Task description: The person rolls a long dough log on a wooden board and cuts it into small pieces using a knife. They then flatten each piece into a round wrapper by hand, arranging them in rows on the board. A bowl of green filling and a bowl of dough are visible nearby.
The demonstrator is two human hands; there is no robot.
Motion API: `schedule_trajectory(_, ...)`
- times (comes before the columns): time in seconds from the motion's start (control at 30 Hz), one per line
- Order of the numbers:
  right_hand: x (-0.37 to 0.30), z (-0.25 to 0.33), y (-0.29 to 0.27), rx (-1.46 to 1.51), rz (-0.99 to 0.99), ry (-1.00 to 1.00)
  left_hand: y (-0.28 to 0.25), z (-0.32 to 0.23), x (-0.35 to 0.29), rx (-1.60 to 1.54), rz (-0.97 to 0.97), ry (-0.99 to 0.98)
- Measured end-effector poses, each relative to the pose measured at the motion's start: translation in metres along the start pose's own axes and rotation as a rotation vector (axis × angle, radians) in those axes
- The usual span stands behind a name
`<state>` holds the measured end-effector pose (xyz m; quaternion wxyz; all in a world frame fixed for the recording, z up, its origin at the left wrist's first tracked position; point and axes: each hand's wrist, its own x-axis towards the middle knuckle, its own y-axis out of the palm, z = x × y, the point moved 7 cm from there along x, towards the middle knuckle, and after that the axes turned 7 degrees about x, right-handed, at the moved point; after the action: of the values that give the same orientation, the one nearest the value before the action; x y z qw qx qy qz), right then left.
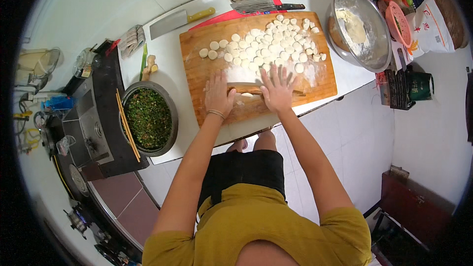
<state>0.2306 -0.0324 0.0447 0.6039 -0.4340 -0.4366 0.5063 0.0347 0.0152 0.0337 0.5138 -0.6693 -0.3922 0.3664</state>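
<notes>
Across the near part of a wooden cutting board (325, 76) lies a rolling pin (246, 89). My left hand (218, 94) rests flat over its left end, fingers stretched forward. On the right part of the pin lies my right hand (278, 91), palm down with the fingers spread. A small white piece of dough (247, 94) shows at the pin's near side, between my hands; the pin partly hides it. Many small flattened dough rounds (266, 47) are spread over the far half of the board, with loose flour (239, 75) in front of them.
A dark bowl of chopped green filling (149, 118) stands at the left, chopsticks (127, 125) across its rim. Behind the board lie a cleaver (170, 23) and a dark-handled knife (253, 6). At the right is a steel basin (378, 34) with dough (352, 27). Ginger (149, 67) sits left.
</notes>
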Motion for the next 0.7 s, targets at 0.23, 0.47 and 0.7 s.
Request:
schedule_trajectory(0.23, -0.068, 0.008, -0.002, 0.093, 0.095, -0.049, 0.012, 0.0, -0.068, -0.022, 0.024, 0.023)
schedule_trajectory(0.47, -0.021, 0.006, -0.003, 0.072, 0.06, -0.034, -0.004, 0.003, -0.02, -0.015, -0.008, -0.042)
schedule_trajectory(0.7, -0.043, 0.003, 0.0, 0.06, 0.222, -0.099, 0.012, 0.012, -0.037, -0.082, -0.046, -0.073)
